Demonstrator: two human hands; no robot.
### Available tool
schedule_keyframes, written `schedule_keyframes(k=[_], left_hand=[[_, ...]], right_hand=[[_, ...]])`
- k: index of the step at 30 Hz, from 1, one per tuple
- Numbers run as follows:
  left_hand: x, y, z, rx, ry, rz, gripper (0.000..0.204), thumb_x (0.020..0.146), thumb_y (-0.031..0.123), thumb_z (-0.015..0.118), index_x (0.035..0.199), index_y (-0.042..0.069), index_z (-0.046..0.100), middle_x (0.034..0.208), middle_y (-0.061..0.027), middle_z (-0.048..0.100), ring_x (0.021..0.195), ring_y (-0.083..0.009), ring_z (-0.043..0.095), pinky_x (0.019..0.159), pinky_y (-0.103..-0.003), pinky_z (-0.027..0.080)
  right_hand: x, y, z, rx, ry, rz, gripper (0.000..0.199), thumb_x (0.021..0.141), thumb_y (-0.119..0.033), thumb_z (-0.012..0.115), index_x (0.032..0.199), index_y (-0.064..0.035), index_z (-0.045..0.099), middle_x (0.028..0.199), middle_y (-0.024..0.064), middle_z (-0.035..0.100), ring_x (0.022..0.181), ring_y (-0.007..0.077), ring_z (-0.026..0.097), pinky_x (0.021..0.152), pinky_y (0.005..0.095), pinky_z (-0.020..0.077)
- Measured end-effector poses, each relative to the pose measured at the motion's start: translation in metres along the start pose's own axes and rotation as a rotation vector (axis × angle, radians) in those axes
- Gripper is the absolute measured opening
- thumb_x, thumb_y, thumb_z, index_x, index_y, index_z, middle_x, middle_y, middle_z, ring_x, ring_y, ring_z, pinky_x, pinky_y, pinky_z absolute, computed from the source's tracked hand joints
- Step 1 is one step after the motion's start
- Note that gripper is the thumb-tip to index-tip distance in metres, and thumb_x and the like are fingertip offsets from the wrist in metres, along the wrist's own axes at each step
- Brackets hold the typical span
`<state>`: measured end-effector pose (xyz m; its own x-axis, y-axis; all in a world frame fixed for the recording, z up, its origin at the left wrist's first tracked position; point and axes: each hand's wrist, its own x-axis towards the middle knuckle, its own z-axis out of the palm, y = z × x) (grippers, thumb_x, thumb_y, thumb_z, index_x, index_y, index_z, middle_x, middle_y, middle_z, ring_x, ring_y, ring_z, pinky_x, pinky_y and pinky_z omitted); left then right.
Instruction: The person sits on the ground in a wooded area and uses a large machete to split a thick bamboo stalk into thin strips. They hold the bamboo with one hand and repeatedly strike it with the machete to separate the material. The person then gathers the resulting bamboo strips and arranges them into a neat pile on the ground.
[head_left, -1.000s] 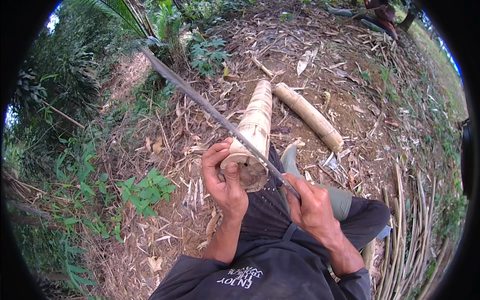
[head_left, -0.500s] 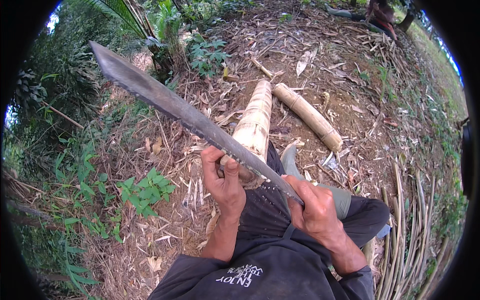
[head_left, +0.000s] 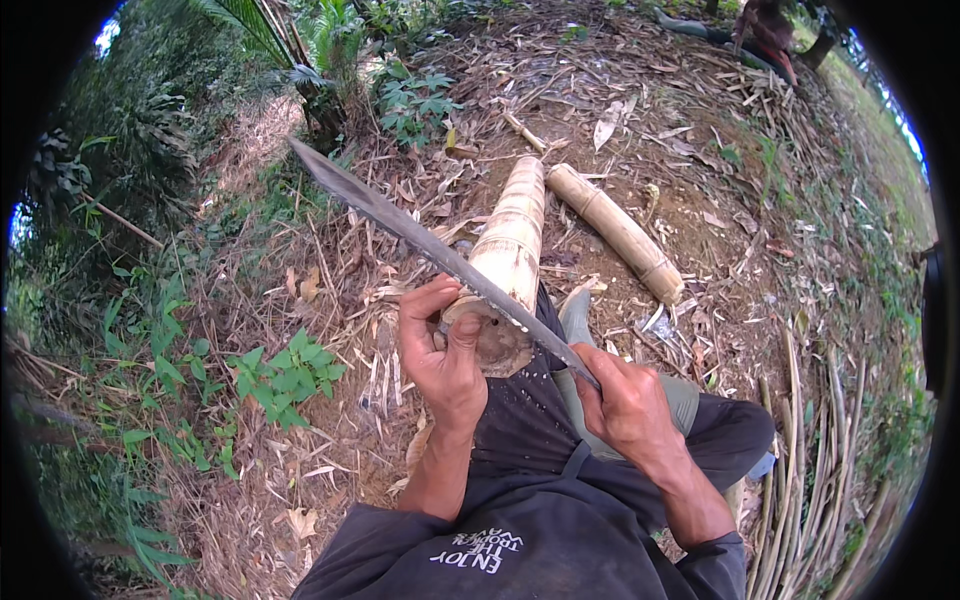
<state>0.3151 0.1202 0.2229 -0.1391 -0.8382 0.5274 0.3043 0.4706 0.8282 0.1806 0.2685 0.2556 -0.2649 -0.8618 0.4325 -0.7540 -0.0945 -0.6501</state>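
Observation:
My right hand is wrapped round the grip of a machete, whose handle is hidden in my fist. The dark blade slants up to the left, crossing over the near end of a thick bamboo section. Pale chips cling along its lower edge. My left hand grips the bamboo's near rim, thumb against the cut end and fingers round the outer side. The bamboo points away from me, its near end over my lap and its far end toward the ground. Whether the blade touches it I cannot tell.
A second bamboo section lies on the ground to the right. Several long thin poles are heaped at the lower right. Dry leaves and shavings litter the soil; green plants grow at left. A person is partly visible at the far right.
The machete has come down and closer to the bamboo's near end, its tip dropping and shifting right. More of the cut end now shows. My left hand keeps its grip.

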Motion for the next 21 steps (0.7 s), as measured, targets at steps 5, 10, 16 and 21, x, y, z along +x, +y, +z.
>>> schedule_keyframes(k=[5, 10, 16, 21], left_hand=[[0.005, 0.004, 0.005, -0.072, -0.009, 0.031, 0.037, 0.088, 0.027, 0.071, 0.106, -0.001, 0.055, 0.113, -0.0143, 0.057, 0.11, -0.0226, 0.057, 0.098, -0.036, 0.044], [-0.001, 0.0, 0.0, 0.011, -0.013, -0.056, 0.038, 0.087, 0.026, 0.072, 0.107, -0.002, 0.055, 0.113, -0.0142, 0.057, 0.112, -0.0231, 0.055, 0.101, -0.037, 0.043], [0.004, 0.004, 0.002, -0.038, -0.042, 0.062, 0.037, 0.085, 0.026, 0.074, 0.103, 0.0, 0.055, 0.11, -0.0128, 0.058, 0.11, -0.0238, 0.057, 0.098, -0.036, 0.043], [-0.004, -0.003, -0.002, -0.002, -0.023, -0.04, 0.039, 0.084, 0.027, 0.075, 0.104, -0.001, 0.055, 0.113, -0.0119, 0.056, 0.106, -0.0202, 0.055, 0.095, -0.034, 0.043]], right_hand=[[-0.002, 0.003, 0.003, 0.024, -0.001, 0.061, 0.031, 0.077, 0.008, 0.064, 0.107, 0.0026, 0.061, 0.08, 0.0195, 0.066, 0.062, 0.033, 0.066, 0.054, 0.0384, 0.05], [0.003, -0.012, -0.006, 0.051, -0.003, -0.036, 0.033, 0.079, 0.003, 0.066, 0.11, 0.0013, 0.059, 0.08, 0.0195, 0.065, 0.063, 0.0357, 0.064, 0.054, 0.041, 0.0507], [-0.002, 0.013, 0.004, -0.043, -0.043, 0.077, 0.028, 0.08, 0.006, 0.065, 0.107, 0.0037, 0.06, 0.082, 0.0202, 0.066, 0.065, 0.0346, 0.066, 0.054, 0.0392, 0.0501], [0.005, -0.016, -0.012, 0.038, -0.034, -0.025, 0.025, 0.082, 0.002, 0.066, 0.107, 0.0021, 0.061, 0.079, 0.0197, 0.066, 0.062, 0.035, 0.064, 0.054, 0.0397, 0.0493]])
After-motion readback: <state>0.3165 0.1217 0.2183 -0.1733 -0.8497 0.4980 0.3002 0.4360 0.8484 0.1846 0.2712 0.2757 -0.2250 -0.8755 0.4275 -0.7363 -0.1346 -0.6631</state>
